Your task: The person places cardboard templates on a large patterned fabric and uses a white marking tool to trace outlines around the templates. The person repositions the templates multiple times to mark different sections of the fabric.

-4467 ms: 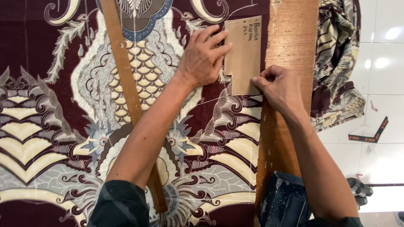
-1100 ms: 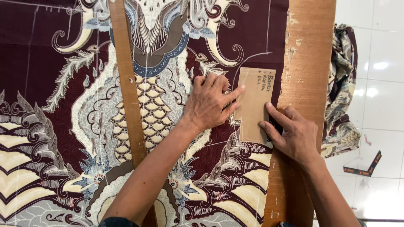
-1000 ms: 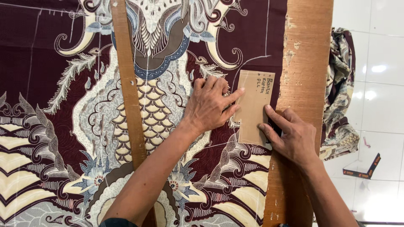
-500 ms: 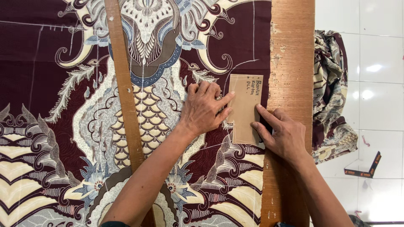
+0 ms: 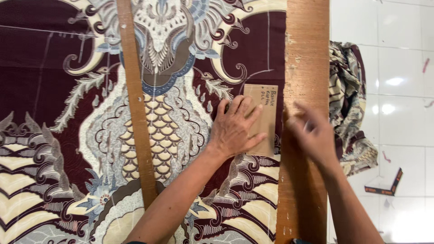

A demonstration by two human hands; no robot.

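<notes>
My right hand has come off the small tan cardboard rectangle. Half a second ago its fingertips pressed the card's right edge; now the hand sits blurred over the wide brown wooden plank, just right of the card and clear of it. My left hand has slid further onto the card, its fingers now covering the lower left part. The card's right edge shows bare. My view has also drifted, so the maroon patterned batik cloth sits lower in frame than four seconds ago.
</notes>
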